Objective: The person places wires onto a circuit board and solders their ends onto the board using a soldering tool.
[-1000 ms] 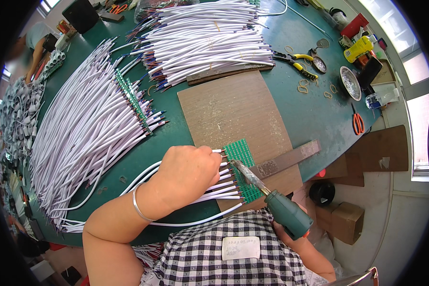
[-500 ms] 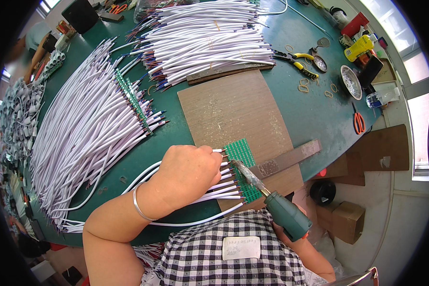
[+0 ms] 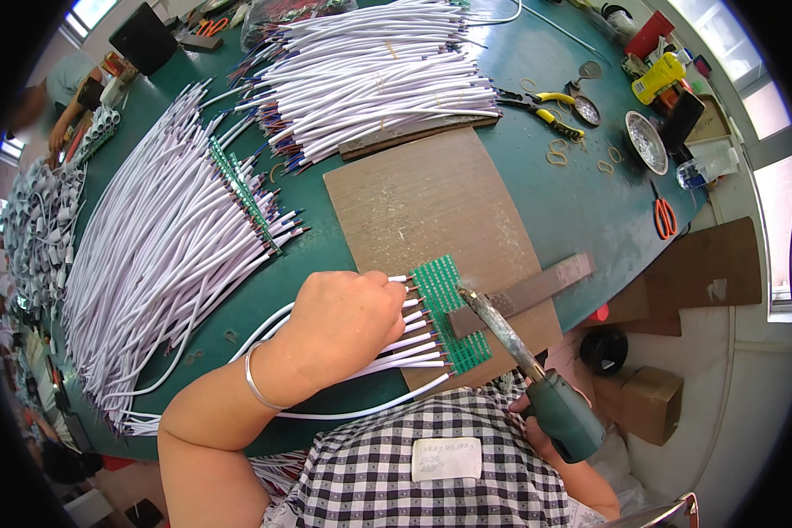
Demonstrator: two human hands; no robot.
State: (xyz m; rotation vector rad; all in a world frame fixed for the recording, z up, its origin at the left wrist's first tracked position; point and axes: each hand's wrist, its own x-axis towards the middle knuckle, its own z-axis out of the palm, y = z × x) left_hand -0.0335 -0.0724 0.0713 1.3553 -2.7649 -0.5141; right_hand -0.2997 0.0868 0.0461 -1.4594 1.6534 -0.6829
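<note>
My left hand (image 3: 348, 319), a bracelet on its wrist, is closed with its fingertips at the end of a white cable (image 3: 398, 279) beside the green circuit board (image 3: 433, 280). Several white cables (image 3: 414, 359) meet the board's left edge, their stripped ends against it. My right hand (image 3: 541, 437) grips a soldering iron (image 3: 565, 414) by its dark green handle; the handle covers part of the fingers. The iron's tip hangs right of the board, over the flat bar (image 3: 524, 296) that lies partly across it. Underneath is a brown wooden board (image 3: 431, 198).
Large bundles of white cables lie at the left (image 3: 150, 255) and far side (image 3: 370, 84) of the green table (image 3: 312, 207). Yellow-handled pliers (image 3: 537, 106), a metal dish (image 3: 646, 143), orange scissors (image 3: 663, 216) and a yellow bottle (image 3: 658, 79) are at the right. Another person's arm (image 3: 66, 123) shows far left.
The soldering iron has moved right, its tip drawing away from the cable ends at the board's left edge. My left hand stays in nearly the same place.
</note>
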